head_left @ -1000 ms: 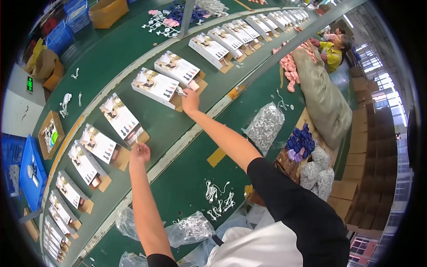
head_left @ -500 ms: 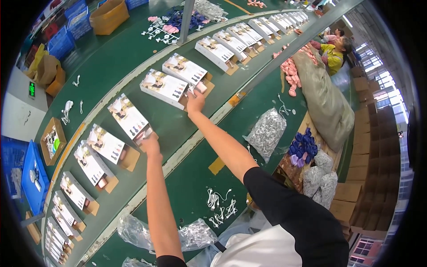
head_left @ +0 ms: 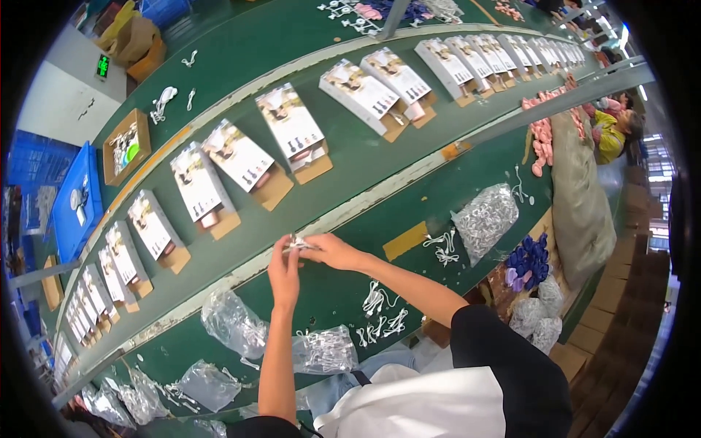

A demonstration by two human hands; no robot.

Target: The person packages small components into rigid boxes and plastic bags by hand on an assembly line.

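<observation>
My left hand (head_left: 284, 269) and my right hand (head_left: 332, 252) meet over the near edge of the green conveyor belt (head_left: 365, 164), both pinching one small white clear-wrapped part (head_left: 298, 243) between their fingertips. Just beyond my hands, open printed cartons (head_left: 237, 157) with brown flaps lie in a row along the belt. Loose white parts (head_left: 380, 310) lie on the green table (head_left: 328, 292) under my right forearm. A clear bag of white parts (head_left: 325, 350) rests beside my left forearm.
More clear bags (head_left: 232, 323) lie at the lower left, and a fuller one (head_left: 484, 219) sits to the right. Blue and purple parts (head_left: 527, 261), a large grey sack (head_left: 580, 204), a person in yellow (head_left: 610, 131) and blue crates (head_left: 73, 201) surround the line.
Both hands have drawn back from the cartons on the belt and come together near the table edge, now holding a small white part. The cartons have shifted along the belt.
</observation>
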